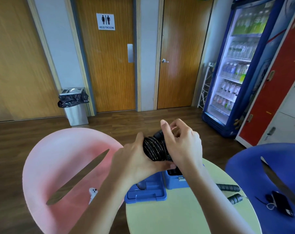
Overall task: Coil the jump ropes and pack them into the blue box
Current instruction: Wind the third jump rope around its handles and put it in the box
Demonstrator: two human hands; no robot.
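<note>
A black jump rope (153,149), wound into a tight coil around its handles, is held above the far edge of the round table. My left hand (136,157) grips the coil from the left and below. My right hand (182,142) is closed on its right side, fingers pinching near the handle top. Below my hands stands the open blue box (174,182), with its blue lid (145,193) lying beside it to the left. A second jump rope's black handles (228,187) lie on the table to the right.
The pale green round table (177,215) sits between a pink chair (62,166) and a blue chair (270,174) that carries a black phone (282,206). A steel bin (75,107) and a drinks fridge (236,68) stand by the far wall.
</note>
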